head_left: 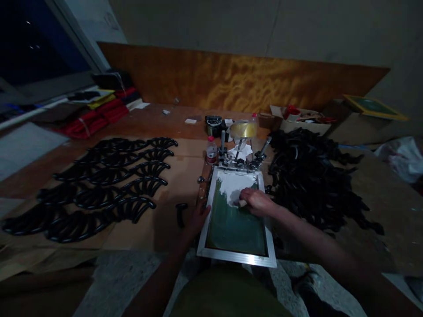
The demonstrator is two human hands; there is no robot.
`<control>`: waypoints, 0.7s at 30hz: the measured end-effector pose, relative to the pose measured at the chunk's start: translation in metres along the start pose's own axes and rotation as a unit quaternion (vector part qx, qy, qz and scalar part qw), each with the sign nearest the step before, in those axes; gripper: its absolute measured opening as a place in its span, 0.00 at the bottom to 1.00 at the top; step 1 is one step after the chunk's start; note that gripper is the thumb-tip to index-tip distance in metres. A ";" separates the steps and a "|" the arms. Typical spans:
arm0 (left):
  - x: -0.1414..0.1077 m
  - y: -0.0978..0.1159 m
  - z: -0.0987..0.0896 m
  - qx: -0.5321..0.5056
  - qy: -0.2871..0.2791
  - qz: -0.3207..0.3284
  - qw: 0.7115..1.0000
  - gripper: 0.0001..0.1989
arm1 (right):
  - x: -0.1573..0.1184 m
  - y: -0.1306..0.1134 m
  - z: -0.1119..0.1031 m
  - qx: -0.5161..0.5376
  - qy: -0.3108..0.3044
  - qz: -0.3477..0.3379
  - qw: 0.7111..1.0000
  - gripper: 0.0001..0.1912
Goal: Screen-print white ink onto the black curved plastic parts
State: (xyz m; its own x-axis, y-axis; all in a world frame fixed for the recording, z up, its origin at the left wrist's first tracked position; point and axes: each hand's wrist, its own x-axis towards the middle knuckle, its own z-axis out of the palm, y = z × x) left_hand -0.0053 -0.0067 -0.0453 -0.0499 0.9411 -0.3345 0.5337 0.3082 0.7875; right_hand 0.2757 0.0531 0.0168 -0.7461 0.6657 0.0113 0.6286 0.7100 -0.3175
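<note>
A screen printing frame [271, 246] with silver edges and green mesh lies in front of me, its near end over the table edge. White ink [231, 185] covers the far part of the mesh. My right hand [256, 201] is closed around a small tan squeegee [242, 203], pressed to the mesh at the ink's near edge. At the frame's left side, my left hand [200, 215] grips the edge, its lower fingers hidden. A single black curved handle [180, 215] lies just left of that hand. Metal clamps [239, 164] hold the frame's far end.
Rows of black curved handles [109, 185] lie on cardboard at left. A big heap of black pieces [310, 180] stands at right. Behind the clamps are a red-capped bottle [211, 152], a dark tub [213, 125] and a yellow tape roll [243, 130]. A filled box [304, 125] sits farther back.
</note>
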 end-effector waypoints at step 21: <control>-0.028 0.104 -0.061 -0.023 0.012 0.085 0.996 0.26 | 0.019 0.096 -0.047 0.048 0.238 0.327 0.913 0.22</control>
State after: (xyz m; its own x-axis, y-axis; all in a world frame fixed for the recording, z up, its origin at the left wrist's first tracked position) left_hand -0.0001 0.0078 0.0778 0.0173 0.9829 -0.1834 0.4973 0.1506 0.8544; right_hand 0.3323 0.1442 0.0315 -0.0244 0.9807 0.1941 0.8665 0.1175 -0.4851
